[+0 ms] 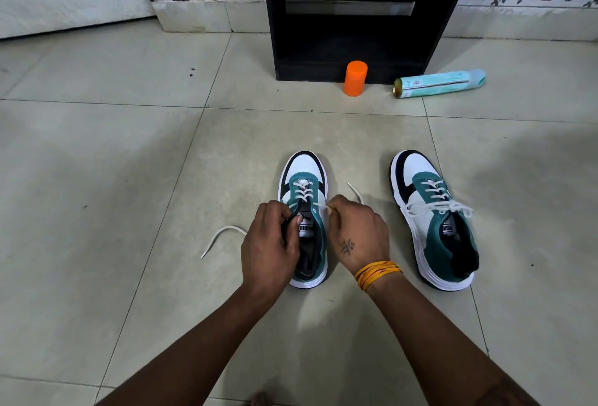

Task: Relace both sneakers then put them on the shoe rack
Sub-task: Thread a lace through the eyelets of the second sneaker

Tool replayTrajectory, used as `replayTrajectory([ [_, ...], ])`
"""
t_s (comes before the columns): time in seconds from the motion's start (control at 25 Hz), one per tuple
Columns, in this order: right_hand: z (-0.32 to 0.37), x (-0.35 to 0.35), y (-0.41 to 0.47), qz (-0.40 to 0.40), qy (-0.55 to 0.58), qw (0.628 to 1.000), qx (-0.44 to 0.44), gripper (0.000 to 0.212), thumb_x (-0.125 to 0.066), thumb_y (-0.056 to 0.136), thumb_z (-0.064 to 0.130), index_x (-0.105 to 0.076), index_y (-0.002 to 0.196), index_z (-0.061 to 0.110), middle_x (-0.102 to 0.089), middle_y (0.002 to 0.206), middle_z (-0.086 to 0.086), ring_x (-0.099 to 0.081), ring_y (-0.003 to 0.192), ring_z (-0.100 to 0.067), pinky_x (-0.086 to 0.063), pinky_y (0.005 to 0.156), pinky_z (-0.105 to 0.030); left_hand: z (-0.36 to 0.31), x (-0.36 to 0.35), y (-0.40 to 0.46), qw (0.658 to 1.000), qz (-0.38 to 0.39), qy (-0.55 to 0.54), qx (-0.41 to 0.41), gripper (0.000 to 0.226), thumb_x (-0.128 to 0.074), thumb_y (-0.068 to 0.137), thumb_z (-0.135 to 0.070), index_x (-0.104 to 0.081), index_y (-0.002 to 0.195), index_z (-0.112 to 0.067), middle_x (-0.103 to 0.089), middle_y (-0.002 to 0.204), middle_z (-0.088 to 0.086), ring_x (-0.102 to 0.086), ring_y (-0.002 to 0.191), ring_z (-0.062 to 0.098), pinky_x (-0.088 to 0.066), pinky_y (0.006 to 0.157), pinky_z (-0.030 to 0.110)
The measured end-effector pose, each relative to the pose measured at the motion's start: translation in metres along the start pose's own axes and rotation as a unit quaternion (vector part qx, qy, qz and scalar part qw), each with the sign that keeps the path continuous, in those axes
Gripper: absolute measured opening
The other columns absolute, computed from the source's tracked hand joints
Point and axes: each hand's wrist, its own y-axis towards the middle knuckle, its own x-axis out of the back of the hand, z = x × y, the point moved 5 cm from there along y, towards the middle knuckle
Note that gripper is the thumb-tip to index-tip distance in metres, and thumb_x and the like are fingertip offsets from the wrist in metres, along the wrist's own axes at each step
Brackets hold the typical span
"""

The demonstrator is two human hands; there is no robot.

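Observation:
Two white, black and teal sneakers stand on the tiled floor, toes pointing away from me. The left sneaker point(304, 176) has its white lace point(223, 234) threaded through the lower eyelets, with loose ends trailing on both sides. My left hand point(270, 247) grips the tongue and collar of this shoe. My right hand point(357, 232) pinches the lace at the right eyelet row. The right sneaker point(433, 221) stands apart, laced and tied in a bow. The black shoe rack point(352, 17) stands at the far wall.
An orange cylindrical container point(355, 78) stands upright on the floor in front of the rack. A teal spray can point(438, 83) lies on its side to the right of it. Open tiled floor point(113, 163) stretches to the left.

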Motion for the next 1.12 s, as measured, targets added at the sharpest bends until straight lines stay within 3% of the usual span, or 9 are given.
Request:
replayTrajectory([
  [0.16,-0.004,-0.005,0.0,-0.003,0.011,1.0,-0.007,0.024,-0.041,0.103,0.038,-0.06,0.1,0.022,-0.068,0.087,-0.004,-0.065,0.08,-0.036,-0.049,0.063,-0.036,-0.002,-0.001,0.0,1.0,-0.005,0.002,0.008,0.015,-0.064,0.102,-0.025,-0.049,0.099,-0.021,-0.054,0.096,-0.007,-0.053,0.073,0.017,-0.047,0.059,0.038],
  [0.32,-0.003,0.012,-0.001,-0.06,0.041,0.997,0.003,0.017,-0.055,0.094,0.032,-0.07,0.095,0.024,-0.056,0.098,0.0,-0.06,0.089,-0.026,-0.052,0.063,-0.036,-0.003,-0.002,0.006,1.0,-0.004,-0.006,0.01,0.016,-0.065,0.101,-0.026,-0.051,0.099,-0.021,-0.055,0.096,-0.008,-0.053,0.072,0.014,-0.047,0.06,0.037],
  [0.44,-0.001,0.028,0.004,-0.055,0.15,0.987,-0.027,0.009,-0.064,0.089,0.03,-0.071,0.089,0.026,-0.067,0.09,0.009,-0.066,0.086,-0.016,-0.057,0.071,-0.037,-0.002,-0.002,0.01,1.0,0.003,-0.009,0.015,0.016,-0.067,0.1,-0.028,-0.052,0.099,-0.022,-0.055,0.097,-0.01,-0.054,0.073,0.012,-0.049,0.061,0.037],
  [0.6,0.016,0.053,0.007,-0.028,0.275,0.959,-0.054,0.007,-0.072,0.088,0.02,-0.076,0.091,0.025,-0.072,0.078,0.014,-0.068,0.075,-0.002,-0.057,0.076,-0.028,-0.021,0.005,0.018,1.0,-0.003,-0.024,-0.019,0.018,-0.066,0.098,-0.034,-0.059,0.107,-0.02,-0.059,0.102,-0.008,-0.06,0.084,0.01,-0.052,0.066,0.034],
  [0.72,0.038,0.07,0.004,-0.023,0.343,0.939,-0.018,0.01,-0.073,0.087,0.015,-0.077,0.087,0.025,-0.074,0.077,0.013,-0.071,0.076,-0.005,-0.057,0.075,-0.026,-0.039,0.004,0.04,0.996,0.058,-0.044,-0.042,0.022,-0.059,0.091,-0.036,-0.064,0.108,-0.023,-0.065,0.091,-0.01,-0.06,0.077,0.011,-0.048,0.064,0.031],
  [0.8,0.048,0.076,0.0,-0.015,0.383,0.924,-0.014,0.009,-0.071,0.09,0.016,-0.076,0.089,0.024,-0.074,0.074,0.008,-0.072,0.07,-0.01,-0.059,0.072,-0.031,-0.048,0.005,0.053,0.989,0.095,-0.11,-0.035,0.009,-0.06,0.086,-0.021,-0.066,0.093,-0.024,-0.064,0.073,-0.009,-0.057,0.064,0.01,-0.047,0.06,0.033],
  [0.88,0.051,0.081,-0.004,-0.011,0.432,0.901,-0.035,0.011,-0.064,0.099,0.018,-0.073,0.096,0.023,-0.073,0.067,0.0,-0.071,0.058,-0.02,-0.061,0.064,-0.038,-0.053,0.015,0.059,0.982,0.086,-0.171,-0.009,0.022,-0.065,0.089,-0.007,-0.065,0.079,-0.027,-0.061,0.062,-0.01,-0.054,0.057,0.007,-0.045,0.057,0.03],
  [1.0,0.05,0.076,-0.004,0.011,0.469,0.879,-0.082,0.02,-0.051,0.105,0.015,-0.069,0.108,0.023,-0.072,0.065,-0.009,-0.071,0.055,-0.031,-0.063,0.064,-0.046,-0.056,0.032,0.062,0.969,0.067,-0.238,0.012,0.02,-0.072,0.093,-0.004,-0.073,0.082,-0.021,-0.071,0.068,-0.003,-0.068,0.063,0.021,-0.055,0.062,0.031],
  [1.12,0.057,0.065,-0.003,0.091,0.487,0.866,-0.064,0.015,-0.054,0.107,0.025,-0.067,0.111,0.02,-0.073,0.069,-0.012,-0.072,0.059,-0.037,-0.063,0.064,-0.042,-0.063,0.046,0.06,0.956,0.065,-0.285,0.005,0.009,-0.075,0.095,-0.007,-0.073,0.087,-0.013,-0.072,0.07,0.005,-0.068,0.059,0.03,-0.054,0.058,0.03],
])
